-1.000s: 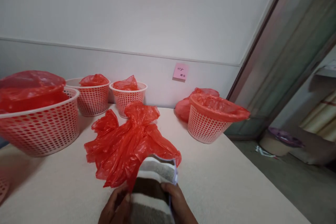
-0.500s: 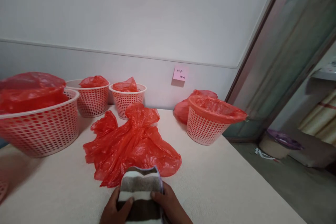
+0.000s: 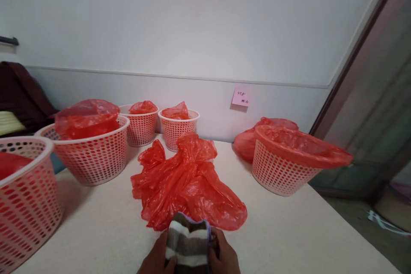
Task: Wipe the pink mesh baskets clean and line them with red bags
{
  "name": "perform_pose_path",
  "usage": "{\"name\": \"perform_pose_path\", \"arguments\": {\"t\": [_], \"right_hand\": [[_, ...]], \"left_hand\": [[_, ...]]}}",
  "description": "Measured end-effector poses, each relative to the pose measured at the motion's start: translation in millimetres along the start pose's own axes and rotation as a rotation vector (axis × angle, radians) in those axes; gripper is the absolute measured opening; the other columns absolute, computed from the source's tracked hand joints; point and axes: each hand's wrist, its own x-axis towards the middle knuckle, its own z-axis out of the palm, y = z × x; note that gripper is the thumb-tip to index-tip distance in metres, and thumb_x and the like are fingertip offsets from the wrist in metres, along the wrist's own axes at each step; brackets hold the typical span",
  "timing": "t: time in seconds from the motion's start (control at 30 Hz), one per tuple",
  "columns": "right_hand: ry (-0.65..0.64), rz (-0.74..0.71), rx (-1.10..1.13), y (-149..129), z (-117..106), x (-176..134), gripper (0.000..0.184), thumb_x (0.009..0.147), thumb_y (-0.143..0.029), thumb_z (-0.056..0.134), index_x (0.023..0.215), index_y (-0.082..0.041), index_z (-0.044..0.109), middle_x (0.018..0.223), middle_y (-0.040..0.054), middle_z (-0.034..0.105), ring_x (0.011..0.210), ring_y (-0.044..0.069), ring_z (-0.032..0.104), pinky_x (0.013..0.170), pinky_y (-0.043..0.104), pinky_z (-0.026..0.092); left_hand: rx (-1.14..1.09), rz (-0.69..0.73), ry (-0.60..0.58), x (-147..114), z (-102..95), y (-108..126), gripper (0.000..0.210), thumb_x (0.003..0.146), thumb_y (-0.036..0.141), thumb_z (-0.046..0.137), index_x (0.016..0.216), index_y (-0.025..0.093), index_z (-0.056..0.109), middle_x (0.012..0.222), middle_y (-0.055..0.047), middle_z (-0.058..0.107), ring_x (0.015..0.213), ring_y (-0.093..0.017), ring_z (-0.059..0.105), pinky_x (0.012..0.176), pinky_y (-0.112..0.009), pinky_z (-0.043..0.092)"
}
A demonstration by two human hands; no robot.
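A folded striped cloth, brown, grey and white with a purple edge, is held between both hands at the bottom middle. My left hand grips its left side, with the thumb in front. On the right side my right hand is closed around the cloth's edge. The lower part of the cloth runs out of the picture. Just beyond it, a crumpled red plastic bag lies spread on the white table.
Several perforated baskets with red bags stand around: a near-left basket, a larger basket, two by the wall, and a bag-lined basket at right. A pink note is on the wall. The table's right edge drops to the floor.
The view has turned left, so the near-left basket and a dark object at far left now show. Both hands still hold the cloth; my right thumb no longer lies across its front.
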Motion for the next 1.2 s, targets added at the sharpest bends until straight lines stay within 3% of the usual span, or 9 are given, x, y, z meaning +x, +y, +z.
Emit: {"name": "perform_pose_path", "arguments": {"t": [0.17,0.33,0.5,0.57,0.7,0.9,1.0,1.07,1.2], "right_hand": [[-0.029,0.037,0.028,1.5,1.8,3.7,0.027,0.085,-0.037,0.046,0.102,-0.024,0.062,0.087,0.0045,0.074,0.075,0.024,0.066,0.07,0.031,0.045],[-0.091,0.046,0.0,-0.6,0.9,6.2,0.025,0.086,-0.031,0.046,0.105,-0.023,0.061,0.094,0.0041,0.074,0.081,0.021,0.067,0.073,0.027,0.046],[-0.094,0.047,0.003,-15.0,-0.4,3.7,0.025,0.085,-0.021,0.044,0.103,-0.022,0.061,0.092,0.0032,0.073,0.084,0.019,0.067,0.074,0.025,0.047],[-0.085,0.049,0.014,-20.2,-0.4,3.0,0.027,0.082,-0.016,0.044,0.102,-0.022,0.061,0.091,0.0025,0.073,0.084,0.018,0.067,0.074,0.024,0.047],[-0.054,0.046,0.011,-23.1,-0.3,2.6,0.028,0.079,-0.012,0.043,0.098,-0.021,0.061,0.09,0.0026,0.073,0.082,0.017,0.067,0.074,0.024,0.047],[-0.034,0.034,0.033,-22.4,-1.6,3.0,0.024,0.08,-0.014,0.043,0.096,-0.021,0.06,0.086,0.0032,0.072,0.079,0.018,0.066,0.072,0.024,0.046],[-0.029,0.026,0.011,-22.2,-2.1,3.2,0.021,0.082,-0.018,0.043,0.095,-0.02,0.06,0.084,0.0036,0.071,0.076,0.018,0.065,0.069,0.024,0.046],[-0.039,0.014,-0.008,-18.2,-1.2,3.9,0.021,0.084,-0.021,0.043,0.096,-0.021,0.059,0.082,0.0036,0.071,0.074,0.018,0.065,0.068,0.024,0.046],[-0.02,-0.024,-0.084,3.3,5.8,7.3,0.023,0.083,-0.024,0.041,0.097,-0.021,0.059,0.079,0.0035,0.071,0.072,0.019,0.066,0.067,0.025,0.046]], "left_hand": [[-0.027,0.077,0.032,-1.9,1.9,8.4,0.054,0.076,0.031,0.055,0.127,0.014,0.053,0.135,-0.018,0.059,0.129,-0.029,0.051,0.11,-0.045,0.036],[0.127,-0.025,-0.117,-3.1,-8.9,13.8,0.063,0.075,0.029,0.055,0.136,0.016,0.045,0.138,-0.013,0.058,0.127,-0.027,0.054,0.107,-0.038,0.04],[0.34,0.027,-0.214,2.2,-10.8,-10.3,0.07,0.077,0.022,0.046,0.144,0.006,0.032,0.149,-0.018,0.045,0.138,-0.025,0.042,0.115,-0.039,0.031],[0.446,0.068,-0.186,4.7,-10.4,-21.7,0.067,0.08,0.023,0.042,0.143,0.003,0.035,0.149,-0.021,0.043,0.139,-0.029,0.039,0.116,-0.046,0.028],[0.705,0.242,0.002,7.3,-12.1,-25.3,0.055,0.086,0.031,0.039,0.135,0.011,0.052,0.147,-0.018,0.047,0.142,-0.037,0.031,0.118,-0.058,0.011],[0.348,0.1,-0.185,9.6,-7.7,-6.9,0.059,0.095,0.033,0.016,0.146,0.007,0.028,0.15,-0.016,0.043,0.137,-0.022,0.042,0.115,-0.043,0.032],[0.304,0.114,-0.157,11.2,-5.8,-5.0,0.058,0.094,0.035,0.023,0.141,0.004,0.034,0.153,-0.021,0.036,0.141,-0.023,0.036,0.117,-0.041,0.028],[0.293,0.118,-0.168,11.2,-7.4,-4.5,0.055,0.093,0.033,0.027,0.141,0.009,0.034,0.153,-0.019,0.038,0.14,-0.023,0.039,0.116,-0.042,0.028],[0.29,-0.043,-0.184,8.7,-16.9,1.3,0.056,0.09,0.03,0.034,0.144,0.019,0.026,0.151,-0.013,0.043,0.131,-0.025,0.05,0.11,-0.045,0.036]]}}
